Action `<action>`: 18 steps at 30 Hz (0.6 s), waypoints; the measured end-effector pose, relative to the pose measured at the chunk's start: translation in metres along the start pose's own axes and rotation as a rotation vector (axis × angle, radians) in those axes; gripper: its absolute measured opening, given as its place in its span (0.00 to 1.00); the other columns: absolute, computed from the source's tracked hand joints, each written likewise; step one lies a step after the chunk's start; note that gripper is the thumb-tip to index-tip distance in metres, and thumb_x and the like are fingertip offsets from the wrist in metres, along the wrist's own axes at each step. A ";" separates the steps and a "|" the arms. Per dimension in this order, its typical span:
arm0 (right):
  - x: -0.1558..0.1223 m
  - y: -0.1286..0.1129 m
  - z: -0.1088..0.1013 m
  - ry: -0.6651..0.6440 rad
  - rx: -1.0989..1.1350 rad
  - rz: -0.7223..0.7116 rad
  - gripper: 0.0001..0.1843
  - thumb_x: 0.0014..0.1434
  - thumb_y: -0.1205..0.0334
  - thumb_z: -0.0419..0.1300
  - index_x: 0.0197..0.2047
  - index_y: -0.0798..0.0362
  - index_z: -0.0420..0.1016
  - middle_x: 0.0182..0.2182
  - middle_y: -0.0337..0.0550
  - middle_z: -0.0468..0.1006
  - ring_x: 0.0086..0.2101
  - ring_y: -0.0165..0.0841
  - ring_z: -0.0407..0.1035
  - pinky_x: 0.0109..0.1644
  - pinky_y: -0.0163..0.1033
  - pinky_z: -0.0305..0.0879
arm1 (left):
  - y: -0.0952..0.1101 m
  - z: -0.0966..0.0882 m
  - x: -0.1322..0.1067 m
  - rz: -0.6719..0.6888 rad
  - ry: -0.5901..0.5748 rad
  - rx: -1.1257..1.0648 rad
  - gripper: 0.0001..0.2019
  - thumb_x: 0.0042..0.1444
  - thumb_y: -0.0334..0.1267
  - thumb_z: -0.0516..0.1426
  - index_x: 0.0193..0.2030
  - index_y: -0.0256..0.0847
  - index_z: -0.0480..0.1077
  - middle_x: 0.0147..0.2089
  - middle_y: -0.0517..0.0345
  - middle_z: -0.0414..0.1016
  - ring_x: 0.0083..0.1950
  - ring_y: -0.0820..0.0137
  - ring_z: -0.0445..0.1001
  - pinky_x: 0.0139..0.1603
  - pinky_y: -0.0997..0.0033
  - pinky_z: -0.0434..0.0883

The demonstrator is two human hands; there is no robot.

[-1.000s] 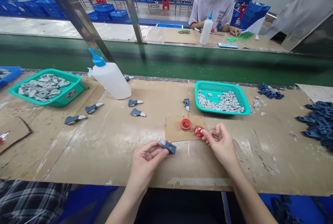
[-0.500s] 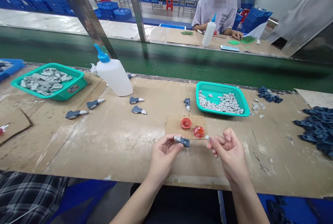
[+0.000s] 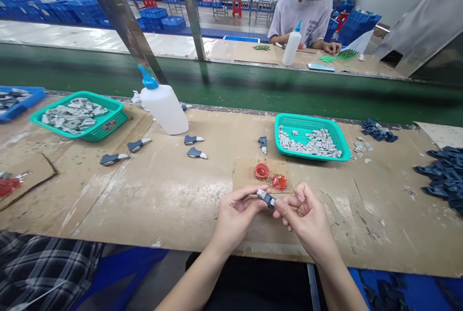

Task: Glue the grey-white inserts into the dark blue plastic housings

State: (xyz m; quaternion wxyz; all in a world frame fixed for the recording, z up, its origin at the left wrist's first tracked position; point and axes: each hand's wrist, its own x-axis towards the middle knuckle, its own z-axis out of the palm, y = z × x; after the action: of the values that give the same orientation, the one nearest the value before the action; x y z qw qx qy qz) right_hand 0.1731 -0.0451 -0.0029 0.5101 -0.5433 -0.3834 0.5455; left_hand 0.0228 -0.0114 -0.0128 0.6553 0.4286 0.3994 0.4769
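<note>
My left hand [image 3: 237, 212] pinches a small dark blue plastic part with a grey tip [image 3: 266, 198] above the table's front edge. My right hand [image 3: 306, 214] meets it from the right, its thumb and forefinger closed on the same part. Just beyond the hands two red caps [image 3: 270, 177] holding glue rest on a cardboard scrap. A teal basket of small grey pieces [image 3: 311, 138] stands behind them to the right.
A white glue bottle with blue nozzle [image 3: 163, 104] stands back left, beside another teal basket of grey parts [image 3: 80, 115]. Several finished blue-grey parts [image 3: 195, 146] lie between. Dark blue parts [image 3: 441, 173] are heaped at the right. A person works across the green conveyor [image 3: 231, 87].
My right hand left the red cap and came in to the left. My left hand brought the part rightward, and both hands now meet on it.
</note>
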 end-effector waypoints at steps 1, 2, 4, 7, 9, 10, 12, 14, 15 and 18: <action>0.000 0.001 0.000 -0.004 -0.003 0.013 0.26 0.55 0.51 0.65 0.31 0.46 0.47 0.21 0.32 0.76 0.17 0.26 0.62 0.18 0.28 0.56 | 0.000 0.000 0.000 -0.001 0.003 0.008 0.10 0.47 0.34 0.66 0.39 0.44 0.80 0.41 0.53 0.82 0.43 0.61 0.80 0.46 0.64 0.77; 0.000 0.002 0.001 -0.009 -0.005 0.025 0.26 0.55 0.51 0.65 0.31 0.46 0.47 0.21 0.32 0.76 0.17 0.26 0.62 0.18 0.27 0.56 | 0.001 -0.001 0.000 -0.005 0.007 0.017 0.10 0.47 0.34 0.66 0.39 0.44 0.80 0.41 0.53 0.83 0.43 0.61 0.80 0.46 0.64 0.78; 0.000 0.005 0.002 -0.023 -0.015 0.038 0.25 0.56 0.50 0.64 0.32 0.46 0.47 0.20 0.31 0.75 0.17 0.26 0.63 0.18 0.27 0.57 | 0.001 0.000 -0.001 -0.016 0.018 0.038 0.10 0.46 0.34 0.66 0.38 0.43 0.80 0.40 0.53 0.83 0.42 0.60 0.81 0.44 0.63 0.78; -0.001 0.009 0.002 -0.069 -0.042 0.038 0.22 0.58 0.49 0.61 0.32 0.46 0.48 0.18 0.29 0.71 0.16 0.25 0.60 0.17 0.26 0.54 | 0.001 0.001 -0.004 -0.007 0.029 0.071 0.10 0.47 0.33 0.66 0.39 0.43 0.81 0.39 0.52 0.83 0.39 0.61 0.81 0.41 0.63 0.79; -0.003 0.011 0.002 -0.116 -0.041 0.042 0.20 0.59 0.48 0.60 0.33 0.46 0.50 0.17 0.29 0.70 0.16 0.24 0.59 0.16 0.26 0.52 | 0.003 0.003 -0.007 0.044 0.028 0.110 0.10 0.48 0.33 0.65 0.40 0.45 0.81 0.40 0.53 0.83 0.38 0.62 0.81 0.40 0.64 0.79; -0.004 0.011 0.002 -0.141 -0.026 0.051 0.20 0.59 0.47 0.59 0.33 0.46 0.51 0.18 0.29 0.70 0.17 0.25 0.59 0.16 0.26 0.52 | 0.004 0.003 -0.008 0.084 0.024 0.141 0.11 0.49 0.32 0.64 0.41 0.45 0.80 0.41 0.53 0.82 0.38 0.62 0.81 0.40 0.65 0.79; -0.007 0.008 0.004 -0.170 0.020 0.065 0.19 0.59 0.46 0.60 0.35 0.46 0.53 0.19 0.31 0.70 0.19 0.27 0.62 0.15 0.26 0.52 | 0.006 0.002 -0.009 0.172 0.000 0.217 0.11 0.50 0.31 0.63 0.41 0.45 0.80 0.40 0.52 0.82 0.39 0.62 0.80 0.41 0.65 0.78; -0.010 0.004 0.008 -0.169 0.062 0.056 0.19 0.59 0.47 0.60 0.37 0.46 0.54 0.21 0.32 0.71 0.21 0.28 0.64 0.15 0.26 0.54 | 0.008 -0.001 -0.008 0.205 -0.070 0.234 0.11 0.52 0.31 0.63 0.43 0.43 0.80 0.38 0.51 0.82 0.38 0.63 0.80 0.40 0.65 0.78; -0.011 0.001 0.011 -0.149 0.075 0.040 0.18 0.59 0.48 0.61 0.38 0.46 0.54 0.21 0.32 0.72 0.21 0.28 0.64 0.16 0.26 0.55 | 0.009 -0.002 -0.007 0.181 -0.125 0.200 0.13 0.53 0.32 0.62 0.46 0.43 0.79 0.40 0.50 0.82 0.36 0.64 0.80 0.39 0.66 0.78; -0.012 -0.005 0.020 -0.068 0.093 -0.003 0.18 0.58 0.50 0.63 0.38 0.46 0.56 0.21 0.33 0.73 0.21 0.28 0.66 0.17 0.26 0.57 | 0.011 -0.005 -0.004 0.031 -0.280 0.005 0.22 0.54 0.34 0.62 0.57 0.45 0.72 0.49 0.48 0.79 0.32 0.69 0.78 0.36 0.68 0.77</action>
State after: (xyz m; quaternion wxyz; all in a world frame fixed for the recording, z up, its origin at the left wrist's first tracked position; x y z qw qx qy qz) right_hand 0.1532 -0.0534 0.0068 0.5223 -0.4997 -0.3754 0.5801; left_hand 0.0138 -0.0122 -0.0041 0.6960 0.4988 0.2984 0.4216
